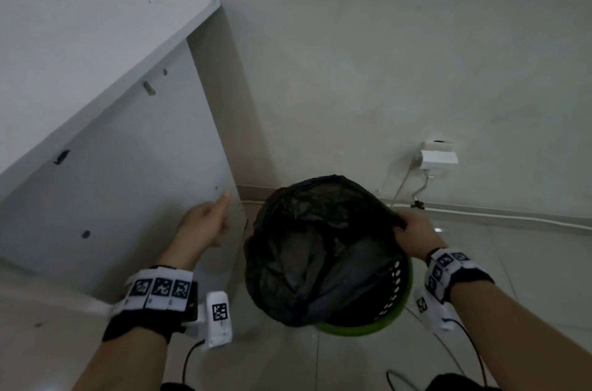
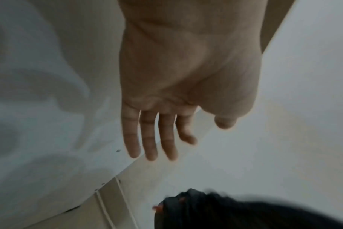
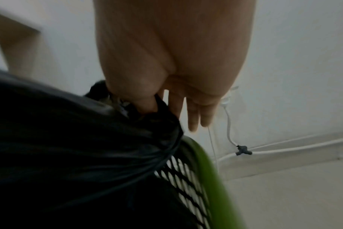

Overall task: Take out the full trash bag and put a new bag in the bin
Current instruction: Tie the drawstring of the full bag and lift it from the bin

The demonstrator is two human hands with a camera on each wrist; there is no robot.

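Observation:
A black trash bag (image 1: 323, 246) fills a round bin with a green rim (image 1: 362, 328) and black mesh wall (image 3: 188, 182) on the floor. My right hand (image 1: 411, 233) pinches the bag's right edge (image 3: 157, 117) between thumb and forefinger, the other fingers (image 3: 194, 117) straight, and the edge is lifted off the rim. To the bag's left my left hand (image 1: 205, 224) hovers with fingers (image 2: 150, 139) straight and touches nothing. The bag's inside shows only dark folds. The black bag (image 2: 245, 213) also appears at the bottom of the left wrist view.
A white cabinet panel (image 1: 121, 166) leans close on the left, beside the bin. Behind stands a pale wall (image 1: 384, 54) with a white socket box (image 1: 437, 158) and white cables (image 3: 284, 149) running along the skirting. The floor (image 1: 512, 262) is light tile.

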